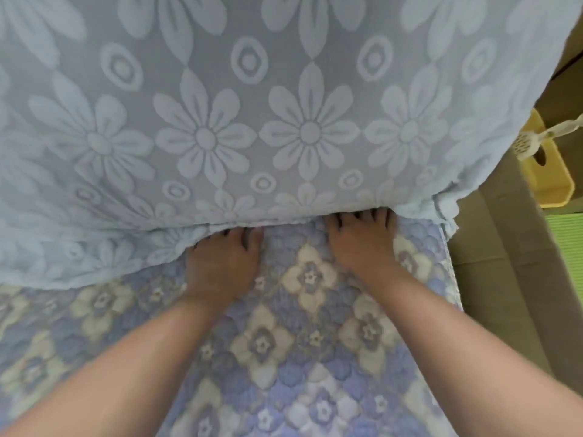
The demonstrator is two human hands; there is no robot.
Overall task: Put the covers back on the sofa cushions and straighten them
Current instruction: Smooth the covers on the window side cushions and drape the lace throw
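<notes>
I see the pale blue cover – raised daisy pattern – over the quilted cushion; left hand and right hand lie flat, fingertips tucked under its hem

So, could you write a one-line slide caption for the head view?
Both hands, left and right, tuck fingers under the blue cover edge on the quilted cushion.

Fingertips of left hand and right hand hidden under blue cover edge — grip unclear; cover cut off top, left.
</notes>
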